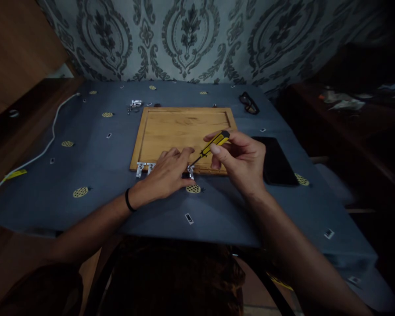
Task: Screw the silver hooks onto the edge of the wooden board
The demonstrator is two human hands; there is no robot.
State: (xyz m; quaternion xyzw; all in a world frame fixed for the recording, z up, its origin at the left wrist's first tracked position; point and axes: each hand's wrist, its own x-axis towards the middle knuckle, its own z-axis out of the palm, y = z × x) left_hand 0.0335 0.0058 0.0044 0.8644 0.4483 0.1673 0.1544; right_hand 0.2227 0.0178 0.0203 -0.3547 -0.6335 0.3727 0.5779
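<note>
A wooden cabinet door panel with a raised frame lies flat on the table. Metal hinges sit along its near edge, one of them partly covered by my left hand. That hand rests on the panel's near edge, its thumb and forefinger around another hinge, steadying it. Between the thumb and fingers of my right hand is a yellow and black screwdriver, closed around its handle. It slants down to the left, and its tip meets the hinge; the screw head is too small to make out.
Loose hinge hardware and small screws lie beyond the panel's far left corner. Dark glasses rest at the back right. A black tablet-like slab lies right of my hand. A white cable runs along the blue tablecloth's left side.
</note>
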